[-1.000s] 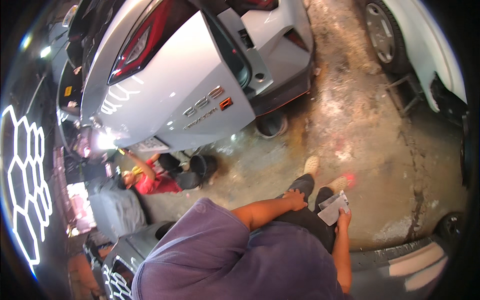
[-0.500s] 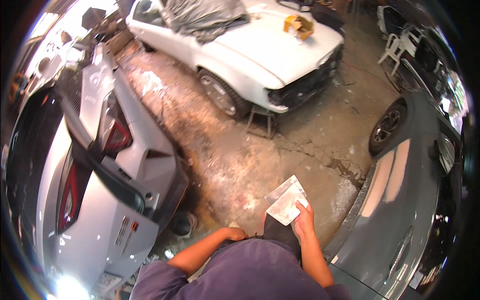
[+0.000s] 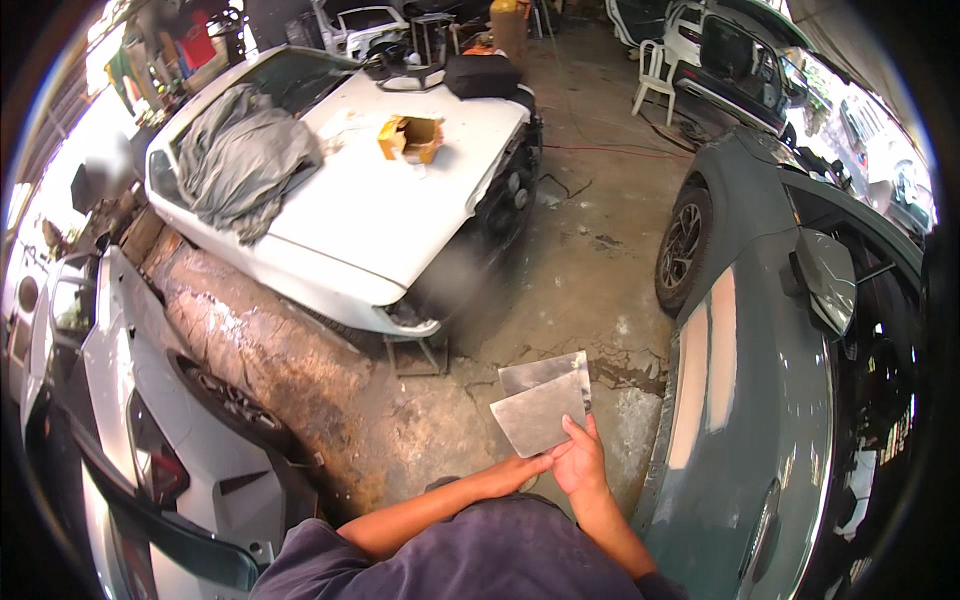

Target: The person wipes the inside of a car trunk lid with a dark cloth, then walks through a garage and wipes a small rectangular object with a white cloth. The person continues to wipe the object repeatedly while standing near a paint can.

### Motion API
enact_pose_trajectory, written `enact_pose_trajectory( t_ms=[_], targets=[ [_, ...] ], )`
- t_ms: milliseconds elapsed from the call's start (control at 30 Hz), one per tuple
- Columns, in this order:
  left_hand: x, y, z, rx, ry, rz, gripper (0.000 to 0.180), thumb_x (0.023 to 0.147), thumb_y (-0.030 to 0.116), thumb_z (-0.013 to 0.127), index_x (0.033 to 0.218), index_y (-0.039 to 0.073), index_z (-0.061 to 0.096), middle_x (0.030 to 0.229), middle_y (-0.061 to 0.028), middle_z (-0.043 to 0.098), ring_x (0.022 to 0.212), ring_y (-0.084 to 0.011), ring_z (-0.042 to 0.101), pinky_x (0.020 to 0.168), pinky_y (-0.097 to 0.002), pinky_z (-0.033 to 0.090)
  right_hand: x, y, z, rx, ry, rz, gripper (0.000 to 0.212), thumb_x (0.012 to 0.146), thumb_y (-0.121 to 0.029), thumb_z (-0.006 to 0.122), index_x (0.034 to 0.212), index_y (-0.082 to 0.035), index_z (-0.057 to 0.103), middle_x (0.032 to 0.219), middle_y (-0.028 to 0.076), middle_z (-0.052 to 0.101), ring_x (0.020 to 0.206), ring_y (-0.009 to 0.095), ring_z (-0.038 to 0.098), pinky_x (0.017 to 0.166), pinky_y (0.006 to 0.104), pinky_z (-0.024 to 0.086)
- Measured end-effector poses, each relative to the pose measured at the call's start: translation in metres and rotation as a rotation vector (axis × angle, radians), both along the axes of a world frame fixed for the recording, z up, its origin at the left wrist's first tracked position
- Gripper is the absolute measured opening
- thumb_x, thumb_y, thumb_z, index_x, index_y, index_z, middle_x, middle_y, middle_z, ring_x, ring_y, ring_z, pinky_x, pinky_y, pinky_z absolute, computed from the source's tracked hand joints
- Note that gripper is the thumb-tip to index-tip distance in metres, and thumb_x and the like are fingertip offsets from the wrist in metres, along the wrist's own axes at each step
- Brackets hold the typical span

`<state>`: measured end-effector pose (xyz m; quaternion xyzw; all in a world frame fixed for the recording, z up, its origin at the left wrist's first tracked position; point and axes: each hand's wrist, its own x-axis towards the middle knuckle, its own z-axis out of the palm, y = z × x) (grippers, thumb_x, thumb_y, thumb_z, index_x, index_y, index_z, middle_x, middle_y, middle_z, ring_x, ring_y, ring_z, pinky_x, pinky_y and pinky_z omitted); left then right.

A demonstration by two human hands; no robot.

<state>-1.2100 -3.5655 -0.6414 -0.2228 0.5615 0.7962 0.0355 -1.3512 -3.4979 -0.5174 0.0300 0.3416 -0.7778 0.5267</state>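
Two flat, stiff-looking grey rectangular sheets are in my right hand (image 3: 582, 455), its thumb lying over their lower right corner. The front sheet (image 3: 545, 415) overlaps the back sheet (image 3: 540, 374), so the two fan apart at the top. My left hand (image 3: 515, 474) reaches in from the left, just below the front sheet. Its fingers are pressed together, with their tips against my right hand. Whatever they hold, if anything, is hidden.
On my right stands a grey car (image 3: 770, 400) with pale patches (image 3: 708, 350) on its side. Ahead is a white car (image 3: 350, 230) bearing a grey cloth (image 3: 245, 160) and a yellow box (image 3: 410, 138). A silver car (image 3: 170, 370) is at left, a white chair (image 3: 655, 78) far off.
My left hand has moved right, from my waist to my right hand. The sheets have shifted slightly left and turned. The view has tilted up and swung right.
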Motion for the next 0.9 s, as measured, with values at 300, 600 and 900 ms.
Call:
enact_pose_trajectory(
  t_ms=[300,600,900],
  targets=[
    [-0.124,-0.138,0.061,0.27,0.176,0.473,0.056,0.102,0.037,0.052,0.137,-0.008,0.048,0.132,-0.0164,0.058,0.121,-0.0315,0.059,0.112,-0.0451,0.038,-0.152,-0.107,-0.014,0.061,0.248,-0.287,0.028,0.095,-0.007,0.059,0.122,-0.01,0.05,0.111,0.005,0.063,0.098,0.021,0.064,0.079,0.0398,0.056],
    [-0.235,-0.369,0.062,-0.059,-0.057,0.488,0.045,0.096,0.023,0.061,0.129,-0.006,0.053,0.121,-0.0112,0.063,0.11,-0.0231,0.061,0.1,-0.0383,0.045,-0.322,-0.24,0.021,0.264,0.627,-0.494,0.058,0.092,0.0,0.057,0.145,-0.007,0.038,0.11,0.004,0.057,0.09,0.011,0.058,0.068,0.0272,0.049],
    [-0.392,-0.521,0.059,-0.111,0.043,0.348,0.034,0.095,0.016,0.062,0.124,0.0,0.056,0.11,-0.0052,0.066,0.104,-0.0139,0.058,0.094,-0.0286,0.043,-0.446,-0.362,0.047,0.332,0.683,-0.587,0.045,0.091,-0.002,0.06,0.136,-0.005,0.051,0.109,-0.001,0.057,0.086,0.005,0.054,0.066,0.021,0.045]
  ],
)
